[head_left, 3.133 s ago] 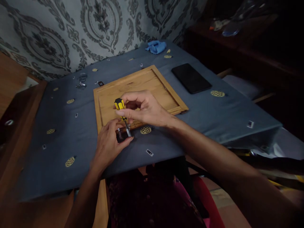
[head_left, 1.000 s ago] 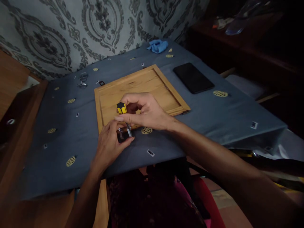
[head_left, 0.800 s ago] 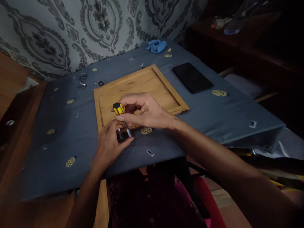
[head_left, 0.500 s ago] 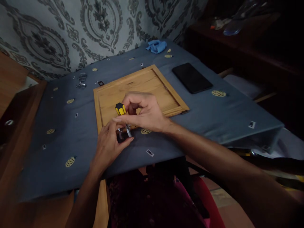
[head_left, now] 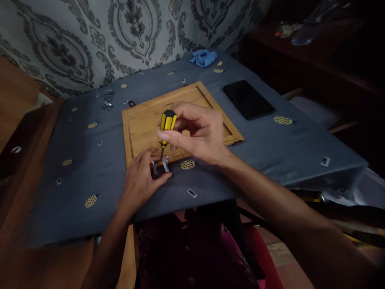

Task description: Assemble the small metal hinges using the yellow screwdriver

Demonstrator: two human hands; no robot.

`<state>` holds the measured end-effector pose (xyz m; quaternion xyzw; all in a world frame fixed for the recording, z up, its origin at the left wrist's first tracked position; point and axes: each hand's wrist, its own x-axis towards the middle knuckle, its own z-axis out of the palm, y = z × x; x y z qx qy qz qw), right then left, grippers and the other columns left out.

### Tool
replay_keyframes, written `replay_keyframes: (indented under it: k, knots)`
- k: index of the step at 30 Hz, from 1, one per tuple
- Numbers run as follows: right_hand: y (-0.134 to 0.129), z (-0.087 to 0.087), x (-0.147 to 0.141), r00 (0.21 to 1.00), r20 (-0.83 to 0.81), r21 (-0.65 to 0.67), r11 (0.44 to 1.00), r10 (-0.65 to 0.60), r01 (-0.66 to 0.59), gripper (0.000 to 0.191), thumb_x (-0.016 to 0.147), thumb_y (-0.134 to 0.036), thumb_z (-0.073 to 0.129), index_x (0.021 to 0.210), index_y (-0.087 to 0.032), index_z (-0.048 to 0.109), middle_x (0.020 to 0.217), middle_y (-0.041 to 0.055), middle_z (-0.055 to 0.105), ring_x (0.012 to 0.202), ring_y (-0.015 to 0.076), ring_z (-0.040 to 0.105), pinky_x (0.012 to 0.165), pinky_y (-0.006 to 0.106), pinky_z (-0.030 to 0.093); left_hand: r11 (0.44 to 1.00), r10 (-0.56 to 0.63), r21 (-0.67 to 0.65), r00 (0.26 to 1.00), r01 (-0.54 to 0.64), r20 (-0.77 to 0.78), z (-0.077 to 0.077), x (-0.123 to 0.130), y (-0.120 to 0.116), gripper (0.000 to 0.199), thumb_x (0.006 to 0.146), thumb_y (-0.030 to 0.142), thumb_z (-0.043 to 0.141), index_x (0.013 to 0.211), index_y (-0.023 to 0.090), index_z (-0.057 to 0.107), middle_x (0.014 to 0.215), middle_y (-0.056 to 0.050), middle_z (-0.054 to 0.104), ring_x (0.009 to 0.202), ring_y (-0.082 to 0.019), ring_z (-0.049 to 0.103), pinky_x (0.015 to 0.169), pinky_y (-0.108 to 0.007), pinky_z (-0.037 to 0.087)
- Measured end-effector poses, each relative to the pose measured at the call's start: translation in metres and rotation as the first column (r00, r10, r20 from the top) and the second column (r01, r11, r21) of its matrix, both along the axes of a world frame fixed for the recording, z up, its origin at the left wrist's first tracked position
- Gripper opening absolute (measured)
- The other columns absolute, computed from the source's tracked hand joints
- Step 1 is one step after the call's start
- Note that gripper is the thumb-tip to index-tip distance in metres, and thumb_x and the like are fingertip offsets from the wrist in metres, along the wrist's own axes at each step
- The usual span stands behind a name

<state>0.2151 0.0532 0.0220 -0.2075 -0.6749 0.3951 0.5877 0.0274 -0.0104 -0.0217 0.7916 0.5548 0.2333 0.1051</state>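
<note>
My right hand (head_left: 200, 128) is closed around a small screwdriver (head_left: 168, 120) with a yellow and black handle. The screwdriver points down, its tip at a shiny metal fitting (head_left: 165, 164) with a dark base; whether the tip sits in a screw I cannot tell. My left hand (head_left: 141, 174) grips this fitting between thumb and fingers, at the front edge of a framed wooden panel (head_left: 144, 124). That panel lies flat behind both hands. Small holes show along its front edge, and a dark metal tab sticks out at its back left corner.
A blue-grey cloth with pineapple prints covers the table (head_left: 111, 160). To the right of the panel lies a black phone or tablet (head_left: 248, 98). A crumpled blue cloth (head_left: 204, 58) is at the back, and shiny metal pieces (head_left: 107, 100) rest at the back left.
My right hand has risen slightly with the screwdriver, so more of its handle and shaft shows. My left hand keeps hold of the fitting. The whole view has shifted a little.
</note>
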Motion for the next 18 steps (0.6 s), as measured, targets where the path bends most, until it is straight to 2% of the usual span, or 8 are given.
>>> replay_keyframes:
  k: [4, 10, 18]
  knots:
    - [0.004, -0.004, -0.002, 0.999, 0.051, 0.039, 0.999, -0.003, 0.001, 0.029, 0.088, -0.026, 0.075, 0.073, -0.019, 0.051, 0.068, -0.0070, 0.046, 0.054, 0.0048, 0.042, 0.048, 0.020, 0.038, 1.000, -0.013, -0.005, 1.000, 0.013, 0.020, 0.000, -0.001, 0.001, 0.055, 0.081, 0.028, 0.080, 0.127, 0.023, 0.049, 0.109, -0.005, 0.075, 0.110, -0.030, 0.070, 0.095, -0.049, 0.054]
    - [0.007, -0.009, -0.005, 0.996, 0.083, 0.086, 0.995, 0.035, -0.043, 0.034, 0.090, -0.038, 0.075, 0.075, -0.018, 0.052, 0.072, -0.0061, 0.046, 0.060, 0.0062, 0.044, 0.051, 0.021, 0.036, 1.000, -0.008, -0.016, 0.999, 0.009, 0.031, 0.000, -0.001, 0.001, 0.048, 0.082, 0.030, 0.079, 0.120, 0.023, 0.051, 0.104, -0.004, 0.074, 0.108, -0.030, 0.070, 0.096, -0.049, 0.055]
    - [0.008, -0.011, -0.006, 0.993, 0.103, 0.073, 0.995, 0.055, -0.063, 0.035, 0.091, -0.041, 0.074, 0.075, -0.018, 0.053, 0.071, -0.0057, 0.047, 0.060, 0.0060, 0.044, 0.053, 0.022, 0.036, 1.000, -0.019, -0.014, 0.999, 0.020, 0.041, 0.001, 0.000, 0.001, 0.044, 0.082, 0.031, 0.079, 0.116, 0.024, 0.052, 0.105, -0.005, 0.073, 0.108, -0.030, 0.070, 0.095, -0.049, 0.055]
